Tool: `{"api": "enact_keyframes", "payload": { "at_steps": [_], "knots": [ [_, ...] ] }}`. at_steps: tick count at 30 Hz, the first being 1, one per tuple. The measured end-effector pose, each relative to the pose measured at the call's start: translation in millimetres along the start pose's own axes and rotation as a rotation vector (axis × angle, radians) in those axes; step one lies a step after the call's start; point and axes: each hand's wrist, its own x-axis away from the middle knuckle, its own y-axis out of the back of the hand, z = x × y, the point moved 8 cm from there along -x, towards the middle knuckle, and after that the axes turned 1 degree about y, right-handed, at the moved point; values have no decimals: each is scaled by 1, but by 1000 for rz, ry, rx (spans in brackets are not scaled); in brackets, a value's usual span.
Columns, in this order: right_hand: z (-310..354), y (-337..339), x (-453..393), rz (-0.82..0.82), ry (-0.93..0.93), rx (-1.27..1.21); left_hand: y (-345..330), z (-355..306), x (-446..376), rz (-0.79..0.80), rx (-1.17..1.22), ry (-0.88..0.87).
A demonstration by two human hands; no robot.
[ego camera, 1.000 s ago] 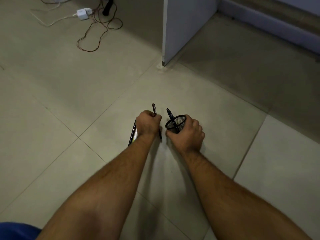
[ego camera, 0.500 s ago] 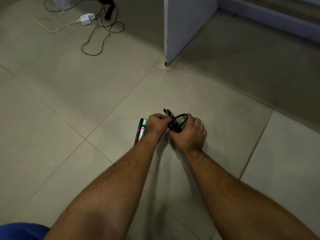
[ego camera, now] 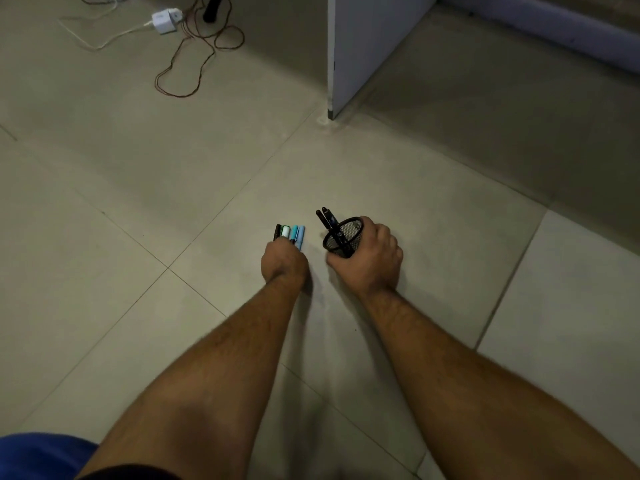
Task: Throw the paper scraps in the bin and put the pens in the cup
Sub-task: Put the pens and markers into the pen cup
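Observation:
My right hand (ego camera: 367,261) grips a black mesh cup (ego camera: 346,233), tilted to the left just above the tiled floor. Two black pens (ego camera: 327,220) stick out of its mouth. To the left, several pens and markers (ego camera: 291,233) lie side by side on the floor: a black one, a green-and-white one and two light blue ones. My left hand (ego camera: 284,265) is down on their near ends with its fingers curled over them; only the far tips show. No paper scraps and no bin are in view.
A white cabinet panel (ego camera: 363,46) stands on the floor ahead, its corner foot (ego camera: 329,116) at a tile joint. A white plug adapter (ego camera: 166,20) and loose brown and white cables (ego camera: 194,64) lie at the far left. A baseboard (ego camera: 554,26) runs along the far right.
My left hand put a black pen into the cup beside the first one, then moved left and down onto the pens on the floor. The right hand kept hold of the cup.

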Motion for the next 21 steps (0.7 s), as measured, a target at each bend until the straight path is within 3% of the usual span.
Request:
{"api": "enact_keyframes", "payload": {
  "at_steps": [5,10,14,17,21],
  "knots": [
    [5,-5,6,27,31,-6,-11,-5,5,71,-127,-66],
    [1,-7,6,44,29,19,-14,1,2,130,-7,3],
    [-1,-5,4,8,6,5,-4,-4,-5,109,322,46],
    [-6,-1,1,-7,-33,-9,16,-25,-9,58,634,-53],
    [-9,4,-5,23,-45,14,29,-59,-3,189,880,-194]
  ]
}}
